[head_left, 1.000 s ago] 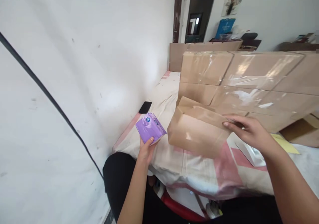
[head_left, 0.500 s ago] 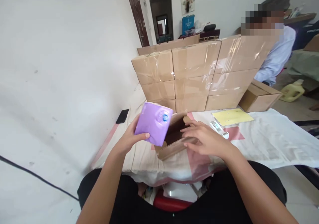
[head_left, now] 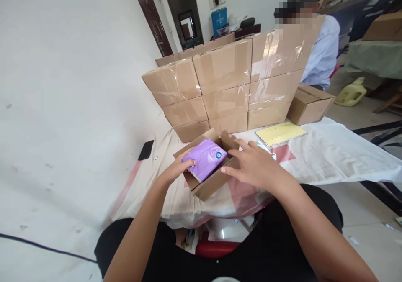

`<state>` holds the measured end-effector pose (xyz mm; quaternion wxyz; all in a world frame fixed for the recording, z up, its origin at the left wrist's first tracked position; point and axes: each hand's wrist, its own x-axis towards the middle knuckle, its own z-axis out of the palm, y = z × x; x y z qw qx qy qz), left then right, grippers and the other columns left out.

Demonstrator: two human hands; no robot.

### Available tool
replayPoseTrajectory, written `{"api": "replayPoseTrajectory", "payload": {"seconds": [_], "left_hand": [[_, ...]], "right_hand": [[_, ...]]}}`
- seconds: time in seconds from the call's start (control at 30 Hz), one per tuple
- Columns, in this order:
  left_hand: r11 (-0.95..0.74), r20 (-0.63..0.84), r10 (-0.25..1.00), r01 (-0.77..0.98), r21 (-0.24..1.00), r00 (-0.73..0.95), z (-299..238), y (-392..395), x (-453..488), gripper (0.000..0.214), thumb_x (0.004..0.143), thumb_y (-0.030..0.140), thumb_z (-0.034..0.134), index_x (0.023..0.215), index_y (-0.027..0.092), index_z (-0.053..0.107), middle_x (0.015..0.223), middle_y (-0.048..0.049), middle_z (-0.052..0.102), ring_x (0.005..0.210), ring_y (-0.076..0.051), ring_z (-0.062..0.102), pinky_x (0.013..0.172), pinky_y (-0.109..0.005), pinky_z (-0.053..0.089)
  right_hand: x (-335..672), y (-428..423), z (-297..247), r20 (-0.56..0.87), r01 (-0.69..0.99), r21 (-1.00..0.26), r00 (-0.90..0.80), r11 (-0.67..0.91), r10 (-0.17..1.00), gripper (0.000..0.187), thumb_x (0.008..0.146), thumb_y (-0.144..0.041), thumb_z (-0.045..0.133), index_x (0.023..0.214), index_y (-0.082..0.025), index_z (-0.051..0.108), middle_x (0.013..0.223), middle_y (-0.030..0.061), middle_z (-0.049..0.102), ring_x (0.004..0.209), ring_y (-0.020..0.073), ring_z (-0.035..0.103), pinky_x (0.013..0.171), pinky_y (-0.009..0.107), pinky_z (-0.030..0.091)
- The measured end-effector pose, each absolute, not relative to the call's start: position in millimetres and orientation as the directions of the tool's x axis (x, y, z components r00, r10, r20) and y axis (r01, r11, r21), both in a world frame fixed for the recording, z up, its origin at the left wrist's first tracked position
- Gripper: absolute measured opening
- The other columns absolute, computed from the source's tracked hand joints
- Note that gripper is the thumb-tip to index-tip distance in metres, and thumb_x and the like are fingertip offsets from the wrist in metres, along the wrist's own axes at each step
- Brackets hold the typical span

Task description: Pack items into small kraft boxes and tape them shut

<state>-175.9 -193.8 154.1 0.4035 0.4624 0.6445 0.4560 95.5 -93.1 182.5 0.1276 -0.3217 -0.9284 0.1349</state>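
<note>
**Fingers settling purple pack into small open box**

Fingertips [head_left: 192,163] of the L hand [head_left: 174,174] are curling over the near-left edge of a purple pack [head_left: 207,158], gripping it w/ the thumb hidden underneath. The pack is lying tilted inside a small box [head_left: 214,184], its near end riding higher than its far end, so it isn't sitting flat yet. Fingers [head_left: 228,171] of the R hand [head_left: 255,169] are stretching out loose and spread, not wrapping anything. They are resting on the box's right-hand rim and flap and steadying it.

Change vs. half a sec ago: the pack was being held up in the air beside the box mouth, and it is now sitting partly down inside the walls. The R hand is staying on the same side of the box. So the pack is in the box but not fully seated, and the flaps are standing open.

Moving outward: the box is sitting near the front edge of a table cloth [head_left: 333,158], white w/ pink patches. A dark phone [head_left: 146,149] is lying to the left, well apart. A yellow pad [head_left: 280,133] is lying to the right, near a wall of taped boxes [head_left: 226,89] that is stacking up just behind. Beyond that stack another person in a pale blue shirt [head_left: 323,54] is sitting, hands out of sight. A yellow jug [head_left: 350,94] is standing on the floor farther right.
</note>
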Motion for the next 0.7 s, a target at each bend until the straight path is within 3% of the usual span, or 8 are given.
{"api": "replayPoseTrajectory", "payload": {"seconds": [0.07,0.13,0.23,0.4,0.57,0.7], "left_hand": [[0.182,-0.124,0.964,0.246,0.952,-0.236,157,-194,-177,0.056,0.069,0.037,0.075,0.123,0.024,0.072,0.106,-0.004,0.076,0.112,-0.032,0.065,0.096,-0.041,0.051],[0.198,-0.14,0.965,0.264,0.944,-0.224,159,-193,-176,0.051,0.072,0.039,0.075,0.12,0.024,0.073,0.101,-0.0037,0.076,0.114,-0.032,0.065,0.099,-0.041,0.051],[0.22,-0.165,0.969,0.334,0.917,-0.185,164,-188,-171,0.05,0.078,0.045,0.076,0.125,0.026,0.072,0.117,-0.0048,0.076,0.121,-0.032,0.063,0.105,-0.04,0.048],[0.163,-0.124,0.987,0.558,0.814,-0.107,172,-178,-163,0.049,0.084,0.05,0.073,0.13,0.03,0.071,0.132,-0.0034,0.072,0.123,-0.031,0.064,0.106,-0.039,0.048],[0.145,-0.073,0.986,0.544,0.826,-0.152,161,-172,-168,0.054,0.084,0.053,0.072,0.132,0.03,0.07,0.136,-0.0044,0.069,0.129,-0.033,0.06,0.112,-0.043,0.045],[0.149,-0.051,0.979,0.523,0.839,-0.197,147,-167,-174,0.051,0.085,0.056,0.069,0.125,0.025,0.074,0.129,-0.0074,0.073,0.124,-0.034,0.063,0.109,-0.045,0.047]], "right_hand": [[100,-84,180,0.117,0.617,-0.359,-0.715,0.7,0.69,0.061,0.09,-0.069,0.055,0.125,-0.022,0.073,0.164,0.0109,0.038,0.124,0.0454,0.058,0.091,0.053,0.049],[103,-74,178,0.045,0.602,-0.435,-0.728,0.669,0.684,0.061,0.091,-0.069,0.053,0.128,-0.025,0.071,0.157,0.0111,0.048,0.115,0.0391,0.065,0.086,0.046,0.051],[106,-65,175,-0.018,0.57,-0.517,-0.753,0.639,0.657,0.062,0.089,-0.074,0.054,0.125,-0.026,0.073,0.138,0.0121,0.061,0.104,0.033,0.07,0.082,0.04,0.051],[111,-67,174,-0.041,0.588,-0.522,-0.741,0.618,0.67,0.067,0.085,-0.076,0.058,0.13,-0.028,0.071,0.128,0.015,0.063,0.095,0.0326,0.071,0.078,0.038,0.05],[112,-68,173,-0.041,0.592,-0.522,-0.737,0.614,0.675,0.068,0.086,-0.076,0.057,0.131,-0.028,0.07,0.124,0.0157,0.062,0.09,0.0317,0.071,0.072,0.037,0.049],[109,-67,168,-0.024,0.589,-0.509,-0.739,0.628,0.673,0.065,0.088,-0.078,0.052,0.127,-0.03,0.072,0.122,0.0149,0.062,0.09,0.0317,0.071,0.068,0.035,0.047]]}}
